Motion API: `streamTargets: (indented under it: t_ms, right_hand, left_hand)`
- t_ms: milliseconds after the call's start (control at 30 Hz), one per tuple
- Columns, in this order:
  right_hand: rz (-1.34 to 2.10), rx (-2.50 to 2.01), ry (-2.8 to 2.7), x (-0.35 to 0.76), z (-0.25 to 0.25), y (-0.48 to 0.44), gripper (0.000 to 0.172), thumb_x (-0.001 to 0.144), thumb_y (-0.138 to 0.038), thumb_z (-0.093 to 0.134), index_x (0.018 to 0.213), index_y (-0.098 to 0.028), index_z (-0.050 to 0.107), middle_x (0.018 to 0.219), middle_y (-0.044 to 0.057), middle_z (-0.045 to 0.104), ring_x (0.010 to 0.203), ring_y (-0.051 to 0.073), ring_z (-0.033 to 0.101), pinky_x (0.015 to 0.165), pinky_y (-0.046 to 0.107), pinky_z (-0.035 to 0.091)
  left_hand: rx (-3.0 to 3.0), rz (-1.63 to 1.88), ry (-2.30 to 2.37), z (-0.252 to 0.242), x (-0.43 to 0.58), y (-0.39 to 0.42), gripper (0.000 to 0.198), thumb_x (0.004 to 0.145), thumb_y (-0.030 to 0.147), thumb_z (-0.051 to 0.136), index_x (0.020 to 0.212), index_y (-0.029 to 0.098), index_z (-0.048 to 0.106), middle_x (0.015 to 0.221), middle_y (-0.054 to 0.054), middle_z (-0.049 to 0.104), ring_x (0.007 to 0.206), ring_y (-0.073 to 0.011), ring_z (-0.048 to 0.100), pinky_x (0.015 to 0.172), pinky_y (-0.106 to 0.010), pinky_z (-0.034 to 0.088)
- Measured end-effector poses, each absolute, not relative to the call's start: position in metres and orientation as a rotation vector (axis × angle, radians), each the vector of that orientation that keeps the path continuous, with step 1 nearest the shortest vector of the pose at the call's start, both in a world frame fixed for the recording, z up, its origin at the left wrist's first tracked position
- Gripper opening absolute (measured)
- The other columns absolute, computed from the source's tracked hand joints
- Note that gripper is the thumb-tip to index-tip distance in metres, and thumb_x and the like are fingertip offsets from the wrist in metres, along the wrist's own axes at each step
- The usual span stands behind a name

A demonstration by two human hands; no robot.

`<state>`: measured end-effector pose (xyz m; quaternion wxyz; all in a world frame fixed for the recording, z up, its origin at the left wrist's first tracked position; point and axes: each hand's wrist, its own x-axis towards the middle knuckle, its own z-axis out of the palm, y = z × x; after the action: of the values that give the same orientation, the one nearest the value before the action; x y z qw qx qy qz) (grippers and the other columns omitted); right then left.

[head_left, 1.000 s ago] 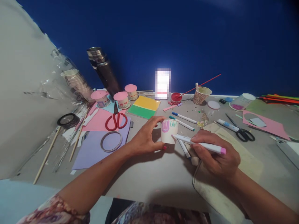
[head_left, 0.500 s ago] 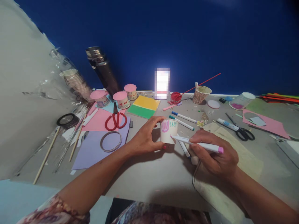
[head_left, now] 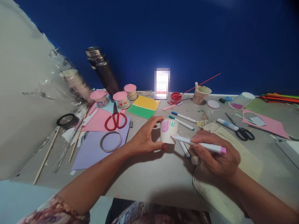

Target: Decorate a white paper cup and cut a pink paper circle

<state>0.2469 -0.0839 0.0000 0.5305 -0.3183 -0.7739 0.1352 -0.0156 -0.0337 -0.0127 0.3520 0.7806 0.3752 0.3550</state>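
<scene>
A small white paper cup [head_left: 167, 134] bears a pink-purple drawn patch and green pen strokes near its upper edge. My left hand [head_left: 149, 136] grips it from the left, fingers at the top and thumb at the bottom. In my right hand [head_left: 217, 155] is a white marker pen [head_left: 198, 144] with a pink end, its tip at the cup's lower side. Beneath and behind the pen lies another white marker [head_left: 183, 147]. Two more markers, one blue-capped [head_left: 184, 117] and one green-capped [head_left: 181, 123], rest behind the cup.
Left are red-handled scissors [head_left: 116, 121], a tape roll [head_left: 101, 143] on purple paper [head_left: 88, 155], and cups with pink tops [head_left: 121, 100]. Behind stand a flask [head_left: 105, 73], a bright pixelated rectangle [head_left: 162, 84] and a red paint pot [head_left: 176, 98]. Right lie black scissors [head_left: 244, 134] and a cloth [head_left: 245, 152].
My right hand and the marker have shifted very slightly right. The cup and my left hand stay in place.
</scene>
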Motion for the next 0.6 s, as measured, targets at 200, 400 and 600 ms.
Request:
streamTargets:
  t_ms: [200,400,600]
  right_hand:
    - [0.310,-0.793,-1.840,0.2463,-0.0013,-0.0830,0.025,0.093,-0.010,0.069,0.109,-0.029,0.075,0.082,0.002,0.079,0.068,0.022,0.075,0.060,0.034,0.059]
    - [0.273,-0.799,-1.861,0.2449,0.0009,-0.0829,0.022,0.094,-0.010,0.068,0.106,-0.027,0.074,0.080,0.003,0.079,0.067,0.022,0.075,0.059,0.033,0.059]
    - [0.259,-0.796,-1.840,0.2473,0.0032,-0.0811,0.018,0.094,-0.009,0.069,0.102,-0.025,0.074,0.076,0.000,0.076,0.063,0.018,0.072,0.056,0.029,0.054]
  left_hand:
    - [2.013,0.904,0.942,-0.0118,-0.0152,-0.0352,0.082,0.072,0.017,0.083,0.147,0.028,0.054,0.149,-0.011,0.062,0.139,-0.0334,0.060,0.120,-0.052,0.050]
    - [1.981,0.905,0.946,-0.0103,-0.0143,-0.0359,0.082,0.072,0.018,0.084,0.147,0.027,0.054,0.150,-0.011,0.062,0.138,-0.0336,0.061,0.121,-0.053,0.048]
    - [1.831,0.867,0.956,-0.0068,-0.0142,-0.0360,0.083,0.070,0.022,0.088,0.146,0.026,0.054,0.149,-0.013,0.063,0.137,-0.0345,0.062,0.122,-0.054,0.047]
